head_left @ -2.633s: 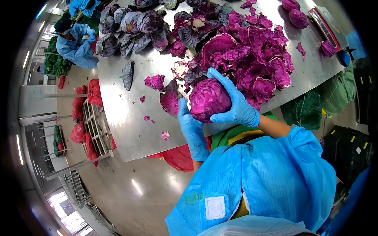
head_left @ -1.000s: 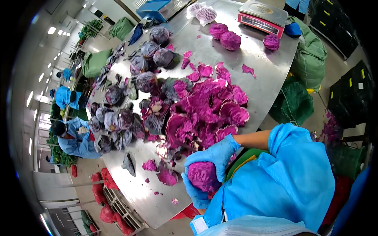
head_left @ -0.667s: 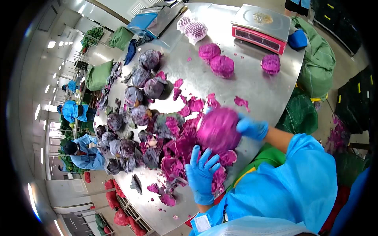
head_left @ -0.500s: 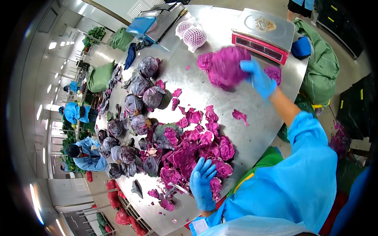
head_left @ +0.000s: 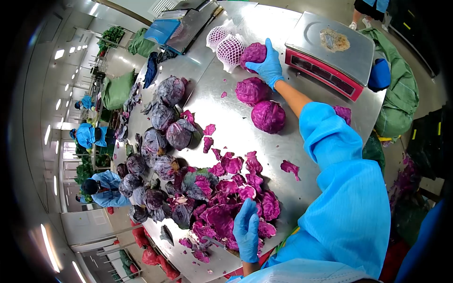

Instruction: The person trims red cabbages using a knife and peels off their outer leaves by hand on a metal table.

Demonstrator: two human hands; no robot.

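Observation:
My right hand (head_left: 269, 67), gloved in blue, reaches to the far part of the steel table (head_left: 302, 162). Its fingers and thumb are round a peeled purple cabbage (head_left: 253, 55), beside two white foam nets (head_left: 229, 51). Two more peeled cabbages (head_left: 268, 117) sit just nearer to me. At the near edge my left hand (head_left: 246, 231) is raised, its fingers upright and close together. A thin knife blade (head_left: 216, 242) sticks out from its palm side; the grip is hidden. Loose purple leaves (head_left: 222, 214) are heaped beside this hand.
Unpeeled dark cabbages (head_left: 163, 117) cluster on the table's left. A red scale (head_left: 325, 52) stands far right, with another peeled cabbage (head_left: 342, 114) nearer. Behind the nets is a blue box (head_left: 163, 30). Co-workers (head_left: 104, 188) are at the left; another person (head_left: 370, 10) stands beyond the table.
My right hand has carried the cabbage from near my body to the far side, by the foam nets. My left hand has let go of the cabbage and stays near the leaves. The view has shifted.

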